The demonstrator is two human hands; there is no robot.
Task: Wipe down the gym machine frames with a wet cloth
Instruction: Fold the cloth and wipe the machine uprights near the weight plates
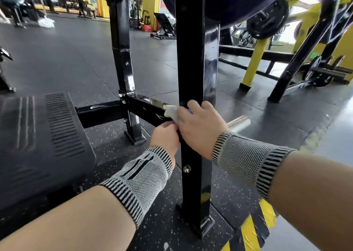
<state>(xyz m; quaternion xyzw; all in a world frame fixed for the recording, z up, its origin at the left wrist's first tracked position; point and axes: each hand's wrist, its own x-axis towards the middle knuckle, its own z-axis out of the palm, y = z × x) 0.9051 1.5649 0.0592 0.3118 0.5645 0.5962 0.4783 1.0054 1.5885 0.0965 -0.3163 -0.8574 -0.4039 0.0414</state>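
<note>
A black steel upright post (pixel 193 59) of a gym machine stands right in front of me, bolted to the floor. My right hand (pixel 200 126) wraps around the post at low height and holds a white cloth (pixel 172 112) against its left side. The cloth also touches the black crossbar (pixel 145 105) that runs left from the post. My left hand (pixel 165 136) grips the post's left edge just below the cloth. Both wrists wear grey knitted bands.
A black padded bench (pixel 38 140) lies at the left. A second black upright (pixel 122 50) rises behind the crossbar. A chrome bar end (pixel 239 122) sticks out right of the post. Weight plates (pixel 267 17) and yellow frames (pixel 254 63) stand at the right. Yellow-black floor tape (pixel 252 231) runs below.
</note>
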